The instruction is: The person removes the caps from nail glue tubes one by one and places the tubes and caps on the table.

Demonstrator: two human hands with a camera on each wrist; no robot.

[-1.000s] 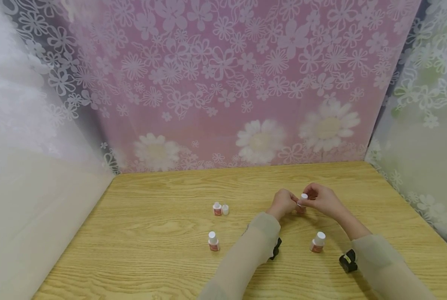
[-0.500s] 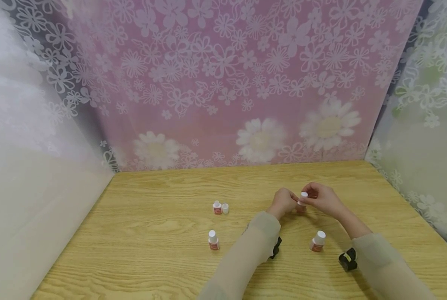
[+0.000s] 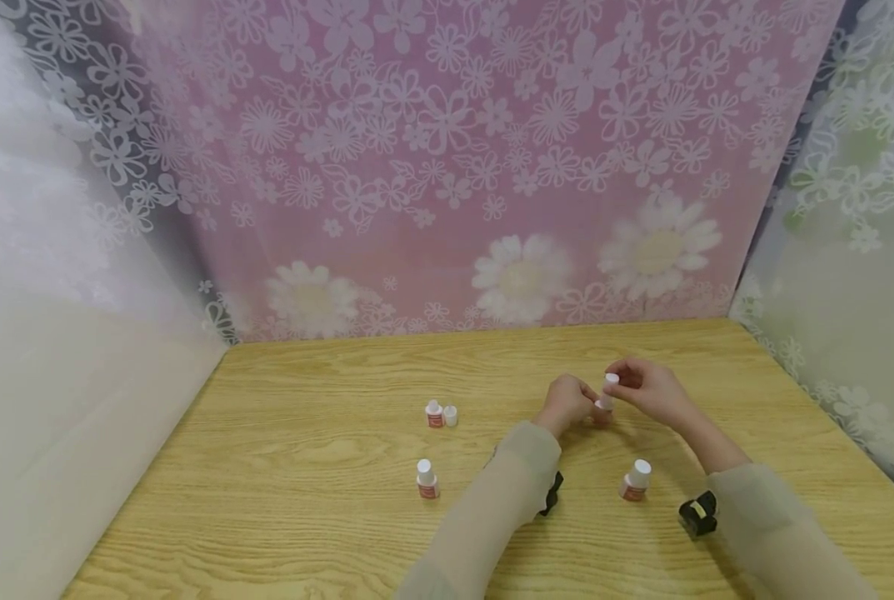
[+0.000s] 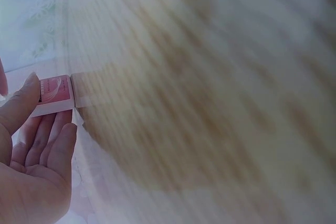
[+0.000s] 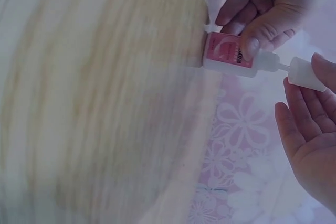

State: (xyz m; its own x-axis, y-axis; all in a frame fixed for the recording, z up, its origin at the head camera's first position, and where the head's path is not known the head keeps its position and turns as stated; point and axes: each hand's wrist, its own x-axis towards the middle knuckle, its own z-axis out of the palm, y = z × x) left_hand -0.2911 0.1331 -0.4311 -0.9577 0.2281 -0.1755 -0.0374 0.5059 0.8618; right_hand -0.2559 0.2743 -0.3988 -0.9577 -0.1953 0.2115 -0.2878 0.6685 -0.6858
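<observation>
My left hand (image 3: 566,403) grips a small white bottle (image 3: 602,415) with a red label, standing on the wooden table. In the right wrist view the left thumb lies across the label of this bottle (image 5: 223,68). My right hand (image 3: 652,390) pinches the white cap (image 3: 611,380) just above the bottle's neck. Between cap and neck a thin stem (image 5: 284,67) shows in the right wrist view, so the cap sits apart from the neck. The left wrist view shows the red label (image 4: 55,88) between left thumb and fingers.
Left of the hands stands an uncapped bottle (image 3: 435,416) with a loose white cap (image 3: 451,417) beside it. Two capped bottles stand nearer, one left (image 3: 427,481) and one right (image 3: 635,481). Flowered curtains (image 3: 447,167) enclose the table (image 3: 304,450).
My right hand has moved up slightly with the cap, and a gap has opened above the bottle's neck. The left hand has kept its grip on the bottle.
</observation>
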